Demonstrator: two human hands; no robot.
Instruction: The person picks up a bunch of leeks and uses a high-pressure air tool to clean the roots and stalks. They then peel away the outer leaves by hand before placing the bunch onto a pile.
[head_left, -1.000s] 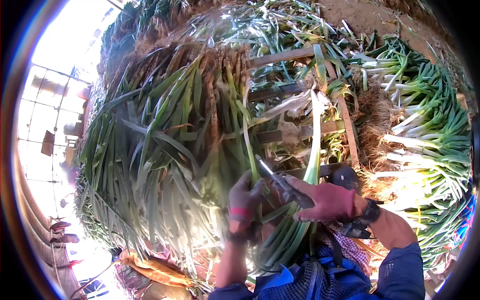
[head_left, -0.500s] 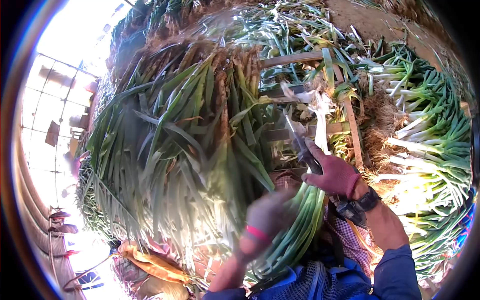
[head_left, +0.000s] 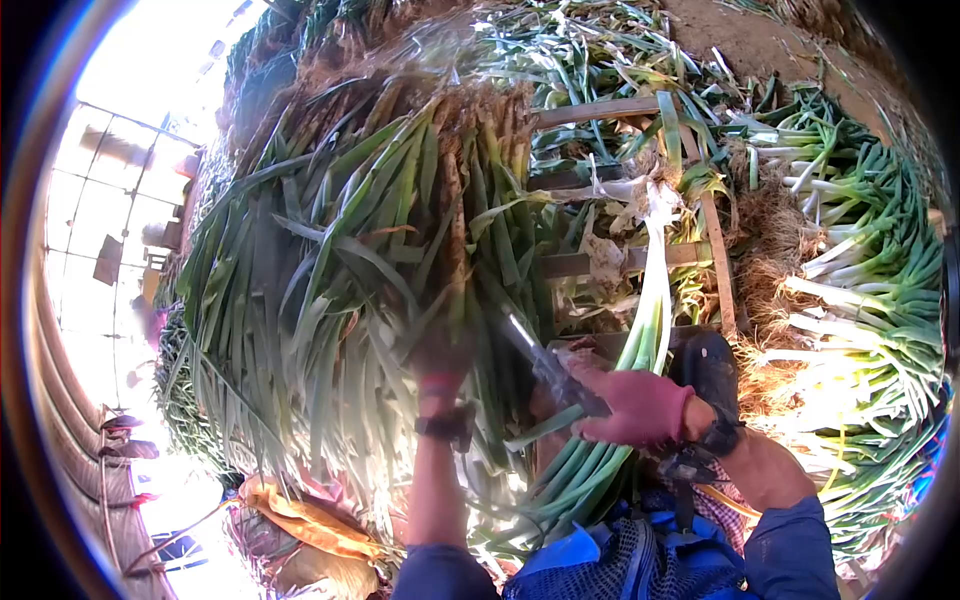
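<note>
Left hand [head_left: 440, 352]: gloved, blurred, among the lower leaves of the large heap; we cannot tell whether it is open or closed. Dark strap [head_left: 446, 427] around the wrist.

Right hand [head_left: 640, 405]: red-gloved, fingers closed on a thin tool [head_left: 545, 362] with dark handle and pale tip, the tip pointing up and left towards the heap.

Onions, loose bunch [head_left: 655, 290]: we find white stalks at the top, green leaves running down beneath the right hand to the person's blue clothing [head_left: 620, 560].

Onions, large heap [head_left: 330, 260]: left of the bunch, roots up, leaves hanging down.

Onions, row [head_left: 870, 270]: at the right, roots inward, white stalks bare.

Wooden frame [head_left: 715, 265]: between heap and row, behind the bunch.

Orange cloth [head_left: 305, 520]: below the heap.
</note>
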